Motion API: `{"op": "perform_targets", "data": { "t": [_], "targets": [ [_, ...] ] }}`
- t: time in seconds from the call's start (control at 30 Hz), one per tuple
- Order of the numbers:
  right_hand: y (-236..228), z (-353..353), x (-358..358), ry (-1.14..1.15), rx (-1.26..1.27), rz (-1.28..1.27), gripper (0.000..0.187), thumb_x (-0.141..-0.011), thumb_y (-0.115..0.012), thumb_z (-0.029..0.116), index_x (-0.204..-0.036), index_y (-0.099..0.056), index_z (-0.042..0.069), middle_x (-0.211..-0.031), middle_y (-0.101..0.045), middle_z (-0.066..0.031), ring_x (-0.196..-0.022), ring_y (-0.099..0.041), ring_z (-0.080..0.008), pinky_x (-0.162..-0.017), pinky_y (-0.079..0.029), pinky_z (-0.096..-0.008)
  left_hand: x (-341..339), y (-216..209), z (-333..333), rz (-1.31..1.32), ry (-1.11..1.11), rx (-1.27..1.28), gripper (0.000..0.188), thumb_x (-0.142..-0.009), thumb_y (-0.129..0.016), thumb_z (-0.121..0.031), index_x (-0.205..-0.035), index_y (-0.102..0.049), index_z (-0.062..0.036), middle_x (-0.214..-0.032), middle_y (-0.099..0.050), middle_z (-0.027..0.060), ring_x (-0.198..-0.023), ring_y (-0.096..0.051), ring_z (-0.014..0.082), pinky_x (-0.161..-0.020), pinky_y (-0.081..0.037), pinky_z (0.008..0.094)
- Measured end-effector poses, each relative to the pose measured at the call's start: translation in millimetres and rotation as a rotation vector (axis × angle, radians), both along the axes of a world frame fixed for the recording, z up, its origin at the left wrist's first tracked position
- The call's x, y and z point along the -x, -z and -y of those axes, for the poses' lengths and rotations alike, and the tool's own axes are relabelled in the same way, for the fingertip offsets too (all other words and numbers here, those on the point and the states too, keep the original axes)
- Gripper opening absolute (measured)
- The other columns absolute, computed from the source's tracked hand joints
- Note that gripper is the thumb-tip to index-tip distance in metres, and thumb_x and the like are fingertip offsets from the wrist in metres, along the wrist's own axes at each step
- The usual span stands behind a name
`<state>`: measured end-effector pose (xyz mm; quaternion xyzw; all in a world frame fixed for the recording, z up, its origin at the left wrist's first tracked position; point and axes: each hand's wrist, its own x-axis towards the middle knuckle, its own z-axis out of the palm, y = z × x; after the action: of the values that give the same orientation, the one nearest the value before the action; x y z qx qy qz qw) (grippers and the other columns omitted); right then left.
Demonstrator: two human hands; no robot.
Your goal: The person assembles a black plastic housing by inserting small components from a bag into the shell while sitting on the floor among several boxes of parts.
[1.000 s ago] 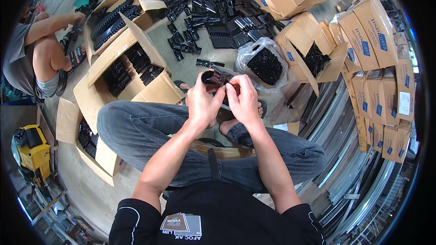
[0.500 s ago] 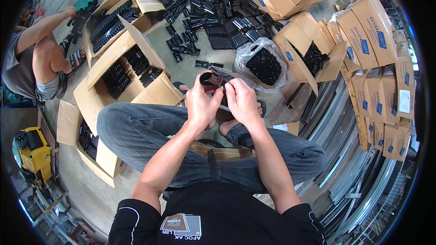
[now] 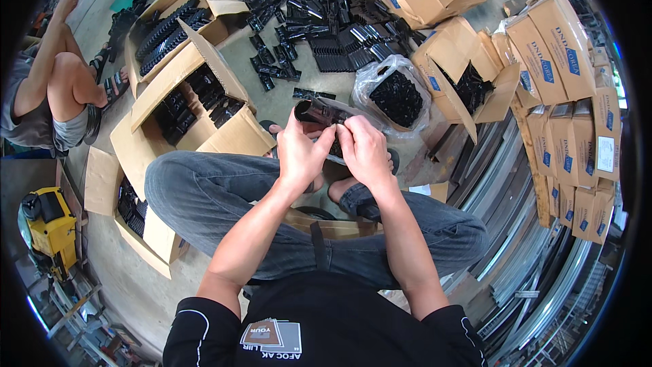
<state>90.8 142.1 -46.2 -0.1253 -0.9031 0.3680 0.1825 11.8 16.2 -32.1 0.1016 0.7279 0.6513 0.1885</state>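
Above my lap, my left hand (image 3: pixel 300 153) is closed around a glossy black tubular part (image 3: pixel 314 111), its round open end pointing up and left. My right hand (image 3: pixel 365 151) pinches at the right end of that same part, thumb and fingertips pressed together. The two hands nearly touch, and whatever lies between the right fingertips is hidden. Just beyond them, another black part (image 3: pixel 314 94) lies on the floor. To its right stands a clear plastic bag (image 3: pixel 422 117) filled with small black pieces (image 3: pixel 396 98).
A big heap of black parts (image 3: pixel 326 20) spreads ahead. Open cartons of parts stand at left (image 3: pixel 224 141) and right (image 3: pixel 504 98). Stacked boxes (image 3: pixel 543 54) and long metal bars (image 3: pixel 523 258) line the right. At left sit a person (image 3: pixel 68 88) and a yellow machine (image 3: pixel 51 231).
The tubular part has tipped slightly, and more of its length shows between my hands. My right hand has shifted slightly right. The person at left has raised a forearm.
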Motion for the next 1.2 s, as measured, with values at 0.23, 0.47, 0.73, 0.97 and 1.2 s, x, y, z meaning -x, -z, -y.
{"op": "perform_targets", "data": {
  "t": [0.23,0.47,0.73,0.97,1.2],
  "targets": [
    [-9.7,4.5,5.1,0.049,0.005,-0.079,0.013,-0.091,-0.065,0.009,-0.094,-0.054,0.003,-0.087,-0.058,-0.0152,-0.077,-0.063,-0.038,-0.065,-0.049,-0.0471,4.4,-0.7,1.7,0.038,0.026,-0.03,0.032,-0.084,-0.073,0.0,-0.112,-0.059,0.0049,-0.103,-0.071,0.0136,-0.095,-0.07,0.0181,-0.084,-0.059,0.032],
    [-0.5,4.6,0.2,0.094,0.012,0.022,0.021,-0.099,-0.058,0.017,-0.085,-0.054,0.002,-0.078,-0.059,-0.0182,-0.069,-0.06,-0.0409,-0.061,-0.047,-0.0484,-1.3,-2.9,0.4,-0.017,0.101,-0.001,0.034,-0.085,-0.072,-0.001,-0.116,-0.059,0.0026,-0.104,-0.071,0.0112,-0.096,-0.069,0.0163,-0.086,-0.058,0.0318],
    [0.6,6.7,0.2,0.203,0.159,0.105,0.027,-0.101,-0.057,0.02,-0.081,-0.052,0.001,-0.072,-0.059,-0.0199,-0.067,-0.06,-0.0408,-0.059,-0.045,-0.0463,1.1,13.2,-0.3,-0.003,0.098,-0.091,0.027,-0.093,-0.069,-0.01,-0.113,-0.057,0.0036,-0.098,-0.073,0.0114,-0.088,-0.071,0.0152,-0.078,-0.057,0.03],
    [-1.7,6.0,5.5,0.152,0.161,-0.089,0.017,-0.097,-0.061,0.015,-0.093,-0.052,0.002,-0.079,-0.06,-0.017,-0.068,-0.061,-0.0403,-0.063,-0.048,-0.0456,2.7,20.1,-0.6,0.145,0.05,-0.239,0.02,-0.096,-0.066,-0.01,-0.11,-0.057,0.0013,-0.099,-0.068,0.0068,-0.086,-0.064,0.0112,-0.079,-0.054,0.0278],
    [-2.5,1.8,-0.4,0.155,-0.039,0.056,0.016,-0.092,-0.066,0.009,-0.091,-0.054,-0.001,-0.082,-0.058,-0.0186,-0.071,-0.06,-0.0375,-0.06,-0.046,-0.043,-1.3,16.2,-2.2,0.178,0.067,-0.276,0.017,-0.097,-0.065,-0.008,-0.109,-0.057,0.0003,-0.098,-0.067,0.0049,-0.085,-0.063,0.0093,-0.077,-0.054,0.0266]
  ]
}}
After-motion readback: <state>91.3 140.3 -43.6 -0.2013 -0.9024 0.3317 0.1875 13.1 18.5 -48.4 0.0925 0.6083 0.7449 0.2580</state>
